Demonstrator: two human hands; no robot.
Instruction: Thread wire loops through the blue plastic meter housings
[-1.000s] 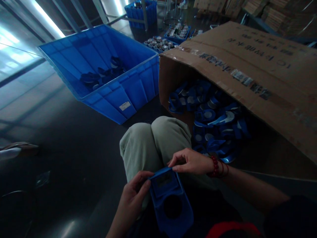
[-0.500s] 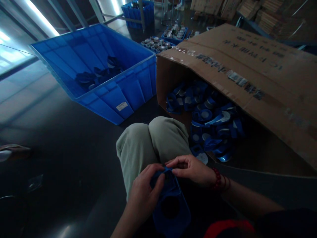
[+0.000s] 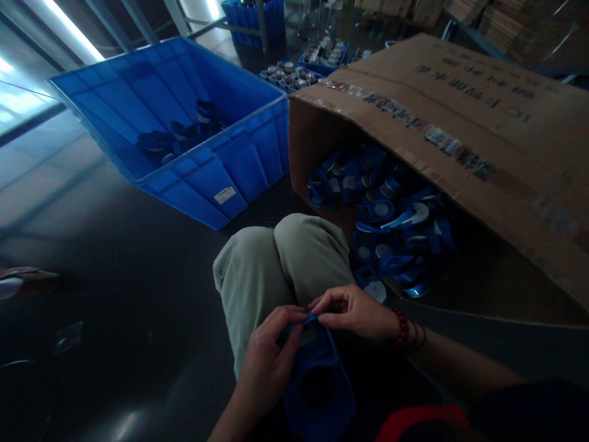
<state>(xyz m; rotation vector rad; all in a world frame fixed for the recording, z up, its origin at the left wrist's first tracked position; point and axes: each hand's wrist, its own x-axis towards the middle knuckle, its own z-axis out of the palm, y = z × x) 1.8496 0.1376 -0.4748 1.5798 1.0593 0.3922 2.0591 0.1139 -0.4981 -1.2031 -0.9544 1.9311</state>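
A blue plastic housing (image 3: 343, 393) with a large round hole lies over my lap, its far end between my hands. My left hand (image 3: 271, 350) grips that end from the left, thumb on top and fingers over the edge. From the right, my right hand (image 3: 354, 312) pinches the same far edge with thumb and forefinger, close to the left fingertips. Whether a smaller part sits between the fingertips is too dark to make out. My knees in pale green trousers (image 3: 257, 264) are just beyond.
A cardboard box (image 3: 497, 123) lies on its side at the right, with several blue parts with silvery discs (image 3: 381, 210) spilling from its mouth. At the left stands a large blue bin (image 3: 184, 196) holding dark blue parts. Trays of small parts (image 3: 289, 77) stand behind.
Both hands stay on the housing's far edge, with fingers shifting slightly. The housing's far end looks a little differently tilted, showing a paler patch inside. The view has moved slightly.
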